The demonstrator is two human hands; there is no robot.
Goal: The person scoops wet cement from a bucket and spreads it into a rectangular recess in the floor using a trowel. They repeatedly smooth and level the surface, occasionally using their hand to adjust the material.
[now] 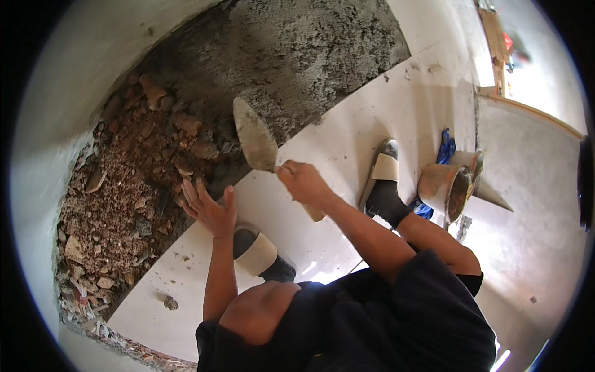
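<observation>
A pointed trowel (255, 137) coated in grey mortar is in my right hand (305, 184), which is closed round its handle. The blade points away from me, over the border between wet mortar and rubble. Grey, rough mortar (273, 56) covers the far part of the floor strip. My left hand (209, 208) is empty, fingers spread, at the edge of the brown rubble (133, 186). Whether its fingertips touch the rubble I cannot tell. Between the rubble and my feet lies pale floor tiling (186, 273), whose edge runs diagonally under both hands.
Two stained buckets (443, 189) stand on the right beside blue plastic (446, 147). A white wall (49, 155) curves along the left. My sandalled feet (257, 253) are on the tiles, where a small lump (170, 302) of debris lies. A wooden frame (533, 111) is at upper right.
</observation>
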